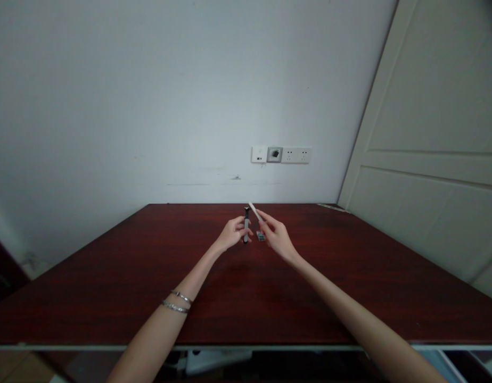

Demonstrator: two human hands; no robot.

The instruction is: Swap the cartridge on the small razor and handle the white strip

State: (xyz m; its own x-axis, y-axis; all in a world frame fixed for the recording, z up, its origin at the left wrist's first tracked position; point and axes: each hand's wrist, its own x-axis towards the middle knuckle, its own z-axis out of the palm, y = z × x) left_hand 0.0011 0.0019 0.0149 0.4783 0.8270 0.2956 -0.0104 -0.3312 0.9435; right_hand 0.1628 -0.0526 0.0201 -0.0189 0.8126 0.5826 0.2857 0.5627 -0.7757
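Leftmost, 2 thin bracelets [177, 301] circle the left forearm, which reaches out over a dark red table [110, 276]. Further along, the left hand [232, 233] is curled around a dark razor [246, 225], held upright with its head at the top and its lower end poking out below the fingers. The grip is snug, the fingers wrapped round the middle of the handle, and the razor sits above the far middle of the table, close to the wall [150, 96].

Just right of the razor, a slim white stick [255, 210] slants up and to the left; its top end comes very near the razor's head, though whether the 2 touch is too small to tell. The right hand [276, 236] pinches this stick at its lower end between thumb and fingertips, the other fingers loosely folded. Between the 2 hands, on the table, lies a small patterned packet [261, 235], partly hidden by the right hand.

Behind, on the wall, a row of sockets [281, 155] sits slightly right of the hands. At the far right stands a pale panelled door [429, 159].
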